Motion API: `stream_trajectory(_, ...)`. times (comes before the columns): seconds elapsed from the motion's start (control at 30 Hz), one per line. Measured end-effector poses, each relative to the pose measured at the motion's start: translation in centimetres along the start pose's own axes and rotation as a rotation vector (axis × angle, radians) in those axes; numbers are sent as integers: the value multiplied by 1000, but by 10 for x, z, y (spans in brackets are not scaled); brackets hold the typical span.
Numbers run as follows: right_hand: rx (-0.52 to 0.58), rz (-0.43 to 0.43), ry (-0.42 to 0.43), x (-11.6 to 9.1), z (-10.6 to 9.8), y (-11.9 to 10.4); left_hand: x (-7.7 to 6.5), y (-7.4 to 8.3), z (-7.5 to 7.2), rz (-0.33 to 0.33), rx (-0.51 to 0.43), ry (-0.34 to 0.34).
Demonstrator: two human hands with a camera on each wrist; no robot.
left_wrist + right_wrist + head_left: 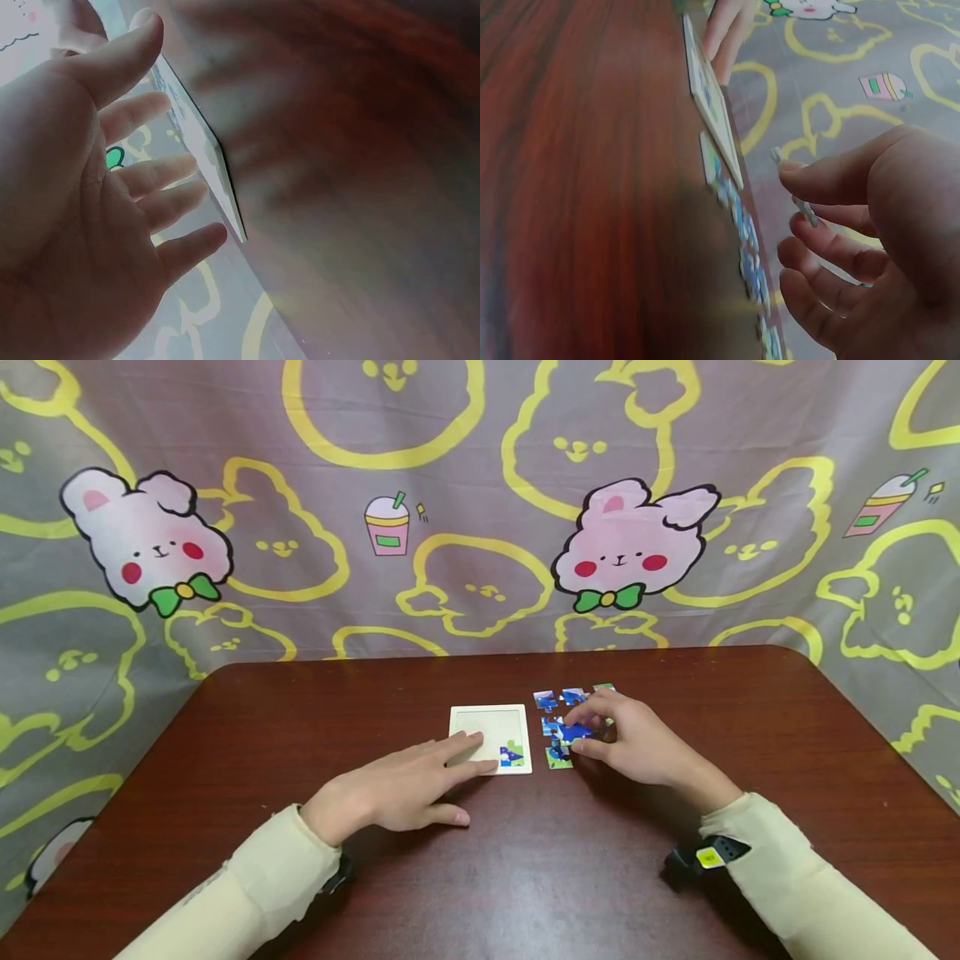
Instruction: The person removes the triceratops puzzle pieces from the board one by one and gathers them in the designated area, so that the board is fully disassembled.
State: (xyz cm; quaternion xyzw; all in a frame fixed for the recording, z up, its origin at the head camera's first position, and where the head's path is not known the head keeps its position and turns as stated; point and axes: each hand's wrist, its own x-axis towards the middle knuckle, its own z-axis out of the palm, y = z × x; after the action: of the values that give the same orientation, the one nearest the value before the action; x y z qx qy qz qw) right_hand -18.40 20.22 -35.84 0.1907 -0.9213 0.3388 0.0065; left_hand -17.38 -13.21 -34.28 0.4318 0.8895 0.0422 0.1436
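Observation:
A white puzzle tray (480, 720) lies flat on the table, with blue and green puzzle pieces (512, 755) in its near right corner. My left hand (408, 781) stretches its fingers over the tray's left and near side; the left wrist view shows the fingers (169, 202) nearly straight and holding nothing. To the right of the tray, my right hand (637, 743) pinches a blue puzzle piece (573, 732) between thumb and fingers. In the right wrist view that piece (805, 211) is seen edge-on, lifted above the table. Loose puzzle pieces (545, 700) lie under and around this hand, some partly hidden by it.
The dark brown wooden table (525, 877) has rounded far corners. A grey cloth (465, 485) with cartoon prints hangs behind its far edge. Near the right hand's wrist is a black strap (723, 850) with a yellow label.

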Motion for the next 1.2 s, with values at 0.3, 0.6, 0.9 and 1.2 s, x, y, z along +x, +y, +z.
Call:
stream_trajectory(0.3, -65, -5, -40, -14, -7, 14, 9, 7, -3, -9, 1, -31)
stream_trajectory(0.6, -113, -12, -66, -15, -7, 18, 15, 10, 0, -55, -18, -67)
stream_trajectory(0.9, -114, -4, -63, -15, -7, 18, 18, 11, -1, -103, -40, -92)
stream_trajectory(1.2, -65, -39, -6, -5, 1, 7, 19, 11, 0, -108, -35, -93)
